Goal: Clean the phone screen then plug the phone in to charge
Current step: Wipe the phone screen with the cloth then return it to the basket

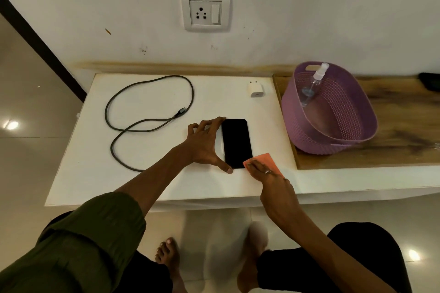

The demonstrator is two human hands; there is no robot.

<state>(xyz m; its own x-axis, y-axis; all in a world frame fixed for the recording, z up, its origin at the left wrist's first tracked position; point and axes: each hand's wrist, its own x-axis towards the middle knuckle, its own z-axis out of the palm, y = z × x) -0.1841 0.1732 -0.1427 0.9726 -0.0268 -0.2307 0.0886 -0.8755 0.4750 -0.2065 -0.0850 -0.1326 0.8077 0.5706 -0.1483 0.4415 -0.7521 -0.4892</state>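
A black phone [236, 141] lies screen up on the white tabletop [152, 181]. My left hand [206, 144] spans its left edge, index finger at the top corner and thumb at the bottom corner, steadying it. My right hand [263, 170] presses flat on an orange cloth [267, 159] at the phone's lower right corner. A dark charging cable [147, 121] lies looped to the left, its plug end near the phone. A white charger adapter [255, 89] sits at the back. A wall socket [205, 11] is above the table.
A purple plastic basket [333, 112] holding a clear spray bottle [313, 83] stands on the wooden shelf [404, 147] to the right. A dark object [429, 81] lies at the far right edge. The person's bare feet stand on the tiled floor below.
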